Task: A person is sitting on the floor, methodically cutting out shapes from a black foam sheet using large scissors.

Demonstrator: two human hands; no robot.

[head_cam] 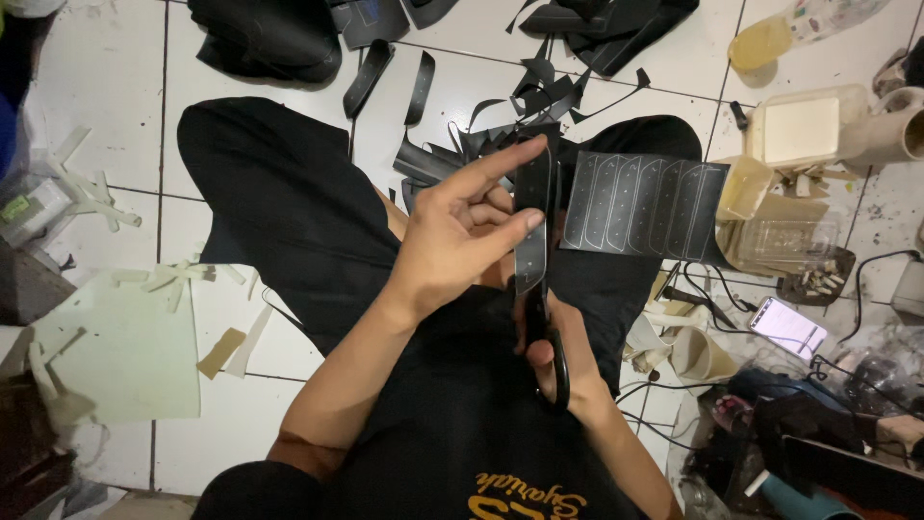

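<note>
From the head camera I look down at my lap, and I take the black scissors (545, 327) as my landmark: they stand nearly upright in the middle of the view, blades pointing away from me. My left hand (462, 241) is just left of the blades, pinching a narrow black strip (532, 226) between thumb and bent fingers, forefinger stretched out over its top; the grip is closed on the strip but lightly, not clenched. The strip lies right against the blades and I judge it thin, light and floppy, like cut leather or synthetic sheet, so it wants holding close to the cut line, where it cannot droop or twist. My right hand (563, 361) sits below the blades, fingers threaded through the loop handles, grasping the scissors; how far the blades are parted I cannot tell, since the strip covers them. To the right of the scissors a dark sheet marked with rows of outlined strips (643, 204) rests on my knee. Beyond the blade tips black offcuts (544, 82) litter the white tiled floor (241, 82). Far right of the handles a lit phone (787, 327) lies among cables.
</note>
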